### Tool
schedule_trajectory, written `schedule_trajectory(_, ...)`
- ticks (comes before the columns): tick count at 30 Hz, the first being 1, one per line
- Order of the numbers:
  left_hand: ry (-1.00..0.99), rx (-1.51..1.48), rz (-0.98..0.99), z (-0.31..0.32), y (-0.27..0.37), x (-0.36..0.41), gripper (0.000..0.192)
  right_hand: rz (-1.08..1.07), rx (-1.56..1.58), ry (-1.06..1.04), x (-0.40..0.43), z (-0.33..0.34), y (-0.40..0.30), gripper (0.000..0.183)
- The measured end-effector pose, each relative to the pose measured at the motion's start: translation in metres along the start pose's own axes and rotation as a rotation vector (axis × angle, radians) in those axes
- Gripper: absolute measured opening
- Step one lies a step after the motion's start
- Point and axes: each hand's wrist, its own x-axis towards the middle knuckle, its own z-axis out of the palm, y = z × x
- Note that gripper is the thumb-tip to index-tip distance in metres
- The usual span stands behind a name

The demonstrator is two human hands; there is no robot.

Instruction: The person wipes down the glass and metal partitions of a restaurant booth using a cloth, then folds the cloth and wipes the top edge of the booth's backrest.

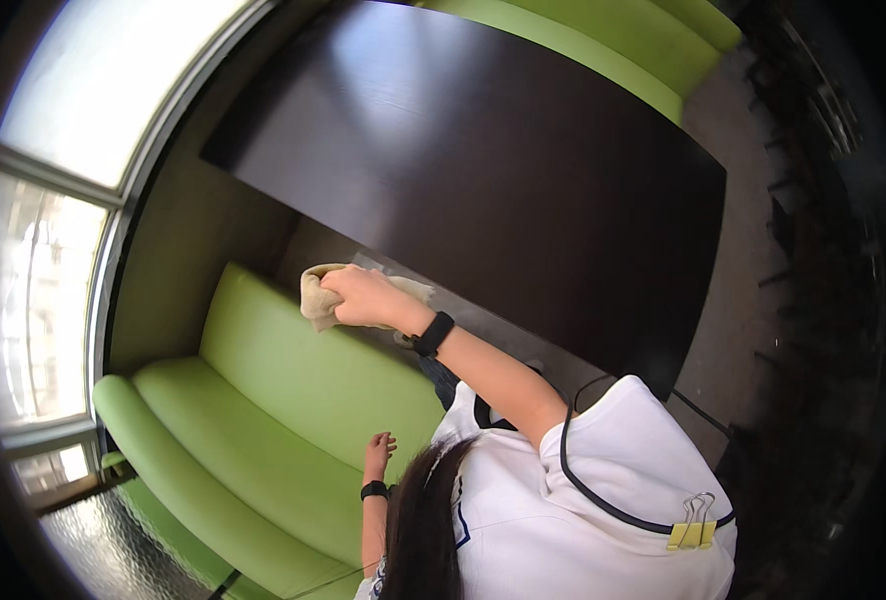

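Note:
My right hand (368, 296) grips a folded beige cloth (319, 300), whose ends stick out on both sides of the fingers. Hand and cloth are over the seat edge of a green padded bench (263, 330), beside the long edge of a dark table (533, 172). Lower down, my left hand (379, 454) is over the same bench with its fingers slightly bent and apart, holding nothing. Black bands circle both wrists. Whether the cloth touches the bench cannot be told.
A second green bench (600, 45) stands beyond the table. Windows (45, 292) line the left side. A black cable (600, 502) runs over my white shirt, held by a yellow binder clip (690, 535). Dark furniture, blurred, stands at the right.

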Motion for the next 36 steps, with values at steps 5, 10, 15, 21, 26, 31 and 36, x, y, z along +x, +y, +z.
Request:
schedule_trajectory(5,0.309,-0.525,-0.112,0.019,-0.091,0.012,0.037,-0.159,0.036,-0.266,0.120,0.053,-0.064,0.038)
schedule_trajectory(10,0.656,-0.944,-0.312,0.050,-0.150,-0.029,0.034,-0.458,0.019,-0.382,0.188,0.182,-0.114,0.042)
schedule_trajectory(15,0.780,-1.113,-0.497,0.098,-0.166,-0.095,0.032,-0.339,0.350,-0.656,0.191,0.287,-0.181,0.039)
schedule_trajectory(21,0.863,-1.388,-0.722,0.137,-0.124,-0.130,0.033,-0.445,0.654,-0.754,0.168,0.386,-0.286,0.023)
schedule_trajectory(26,0.853,-1.470,-0.812,0.179,-0.124,-0.120,0.030,-0.852,0.820,-0.612,0.133,0.444,-0.408,0.029)
schedule_trajectory(31,0.873,-1.400,-0.813,0.178,-0.140,-0.056,0.046,-1.326,1.005,-0.403,0.088,0.485,-0.525,0.044)
schedule_trajectory(36,1.008,-1.612,-1.047,0.079,-0.177,-0.027,0.075,-1.822,0.995,-0.115,0.034,0.542,-0.605,0.051)
